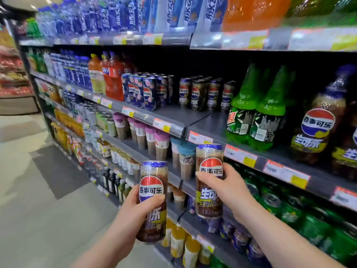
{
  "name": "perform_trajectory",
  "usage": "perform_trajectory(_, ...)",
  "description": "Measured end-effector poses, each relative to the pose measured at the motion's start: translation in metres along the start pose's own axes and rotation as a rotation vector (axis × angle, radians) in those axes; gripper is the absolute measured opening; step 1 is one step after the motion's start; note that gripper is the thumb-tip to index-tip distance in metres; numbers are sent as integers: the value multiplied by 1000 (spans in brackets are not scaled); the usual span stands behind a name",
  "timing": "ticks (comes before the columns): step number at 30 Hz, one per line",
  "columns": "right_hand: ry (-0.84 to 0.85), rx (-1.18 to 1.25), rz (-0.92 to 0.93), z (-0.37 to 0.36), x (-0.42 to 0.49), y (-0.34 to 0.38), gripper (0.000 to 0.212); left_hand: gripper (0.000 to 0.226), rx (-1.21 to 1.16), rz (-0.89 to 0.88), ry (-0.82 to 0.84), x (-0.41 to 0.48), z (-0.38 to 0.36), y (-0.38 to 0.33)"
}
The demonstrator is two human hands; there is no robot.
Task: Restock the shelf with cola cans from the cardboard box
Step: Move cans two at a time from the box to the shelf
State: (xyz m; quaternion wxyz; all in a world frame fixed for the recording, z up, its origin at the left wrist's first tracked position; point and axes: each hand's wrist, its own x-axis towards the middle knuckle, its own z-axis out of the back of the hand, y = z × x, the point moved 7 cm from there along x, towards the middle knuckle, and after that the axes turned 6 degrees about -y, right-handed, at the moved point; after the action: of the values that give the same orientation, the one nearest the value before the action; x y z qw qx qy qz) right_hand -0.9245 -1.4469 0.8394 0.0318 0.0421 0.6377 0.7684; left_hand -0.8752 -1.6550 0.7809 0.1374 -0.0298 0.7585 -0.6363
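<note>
My left hand (135, 207) grips one cola can (153, 176), my right hand (226, 188) another can (209, 157), both upright. Probably mid-delivery: next lift them onto the bare shelf (173, 115) above my fingers, before the matching cans (199, 93).

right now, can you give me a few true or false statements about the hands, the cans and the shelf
1. The left hand grips a cola can. True.
2. The right hand is empty. False: it grips a second can.
3. Matching cans already stand on the shelf. True.
4. The green bottles stand left of those matching cans. False: they stand to their right.
5. A cardboard box is in view. False: none shows.
</note>
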Motion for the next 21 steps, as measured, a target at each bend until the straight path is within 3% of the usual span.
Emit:
perform_trajectory(9, -84, -32, 111, -34, 122, 63, 39, 70, -12, -39, 76, 121, -13, -47)
perform_trajectory(12, -191, -14, 133, -41, 163, 77, 41, 65, -20, -69, 144, 165, -16, -67)
perform_trajectory(16, -353, -18, 166, -47, 216, 95, 30, 61, -21, -85, 265, 224, -15, -90)
perform_trajectory(21, -577, -25, 153, -45, 271, 96, 42, 65, -25, -91, 387, 283, -9, -112)
